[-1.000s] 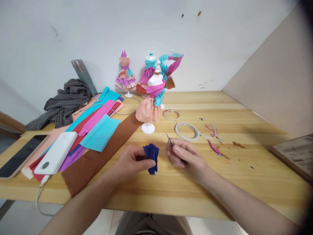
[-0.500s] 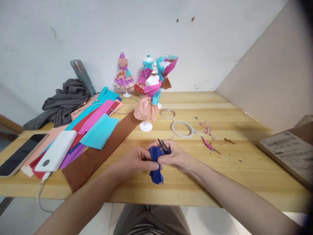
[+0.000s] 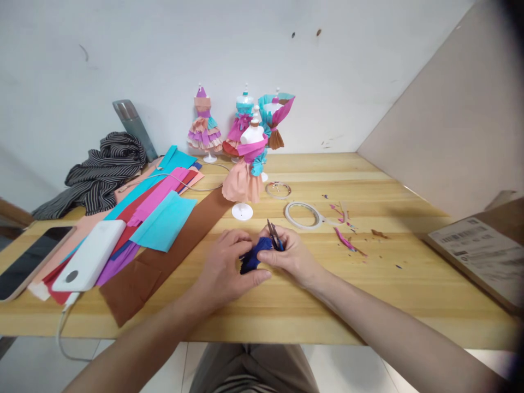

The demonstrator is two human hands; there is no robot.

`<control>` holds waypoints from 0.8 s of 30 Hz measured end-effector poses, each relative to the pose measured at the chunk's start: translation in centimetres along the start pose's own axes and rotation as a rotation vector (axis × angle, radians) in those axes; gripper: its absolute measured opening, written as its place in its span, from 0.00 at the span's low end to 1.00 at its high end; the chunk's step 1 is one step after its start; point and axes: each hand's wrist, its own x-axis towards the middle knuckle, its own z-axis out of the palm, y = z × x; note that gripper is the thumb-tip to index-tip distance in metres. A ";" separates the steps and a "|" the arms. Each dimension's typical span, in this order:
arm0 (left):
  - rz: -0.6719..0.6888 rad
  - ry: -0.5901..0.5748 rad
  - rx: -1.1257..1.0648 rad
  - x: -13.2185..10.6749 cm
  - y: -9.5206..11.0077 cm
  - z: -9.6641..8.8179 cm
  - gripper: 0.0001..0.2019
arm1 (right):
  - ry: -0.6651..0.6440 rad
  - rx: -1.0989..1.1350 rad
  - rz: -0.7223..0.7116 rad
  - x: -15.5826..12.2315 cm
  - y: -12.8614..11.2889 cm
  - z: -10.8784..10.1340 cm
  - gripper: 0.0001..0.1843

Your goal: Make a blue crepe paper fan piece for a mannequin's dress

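Both hands meet over the front middle of the wooden table (image 3: 409,295). My left hand (image 3: 227,267) is closed around a bunched piece of dark blue crepe paper (image 3: 252,257), with the thumb lying under it. My right hand (image 3: 290,256) is closed on small scissors (image 3: 273,236) whose tips stick up just above the fingers, and its fingertips also press on the blue paper. Most of the paper is hidden between the two hands.
A mannequin in a peach paper dress (image 3: 244,177) stands just behind the hands, three more dressed mannequins (image 3: 241,120) by the wall. Tape roll (image 3: 303,214), paper scraps (image 3: 347,243), coloured paper sheets (image 3: 159,213), power bank (image 3: 90,255), phone (image 3: 28,262), striped cloth (image 3: 102,169), cardboard box (image 3: 478,251).
My hands came together: the right hand with the scissors moved left onto the blue paper. The paper, first held up fanned, is now squeezed low between both hands near the table.
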 end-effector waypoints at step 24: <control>0.142 0.104 0.312 -0.8 -1.0 0.2 0.11 | -0.060 -0.129 -0.041 -0.6 -0.8 -0.4 0.23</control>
